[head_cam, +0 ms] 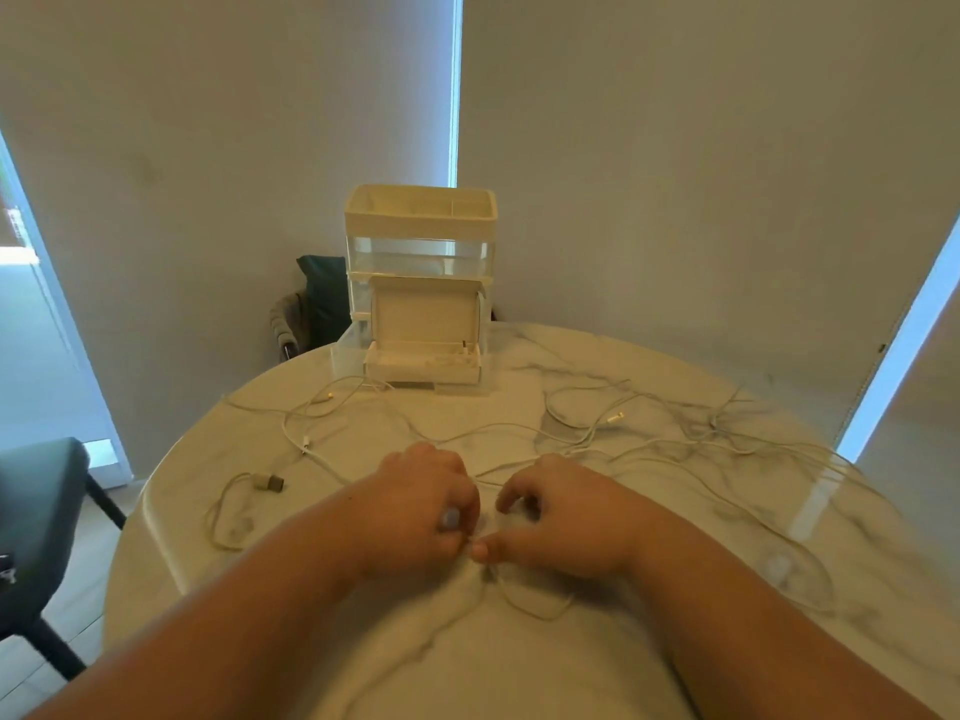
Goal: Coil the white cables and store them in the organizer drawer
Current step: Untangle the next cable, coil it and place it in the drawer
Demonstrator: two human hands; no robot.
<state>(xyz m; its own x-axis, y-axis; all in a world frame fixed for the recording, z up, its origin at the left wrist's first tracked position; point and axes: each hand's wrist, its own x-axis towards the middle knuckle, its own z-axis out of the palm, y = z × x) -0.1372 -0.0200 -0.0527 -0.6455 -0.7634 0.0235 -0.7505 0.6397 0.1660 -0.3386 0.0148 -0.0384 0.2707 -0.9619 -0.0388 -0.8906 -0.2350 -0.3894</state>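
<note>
Several thin white cables (582, 439) lie spread loose over the round marble table (519, 667). My left hand (421, 506) and my right hand (561, 517) sit side by side at the table's middle, fingers curled, pinching one white cable between them; a small loop of it (540, 608) hangs just below the thumbs. At the far edge stands the white organizer (421, 236) with clear drawers; its bottom drawer (423, 366) is pulled out and open. A short cable with a grey plug (270, 482) lies to the left.
A dark chair (36, 527) stands at the table's left. Another chair with a dark cushion (322, 298) is behind the organizer's left side. Grey blinds and bright window gaps fill the background.
</note>
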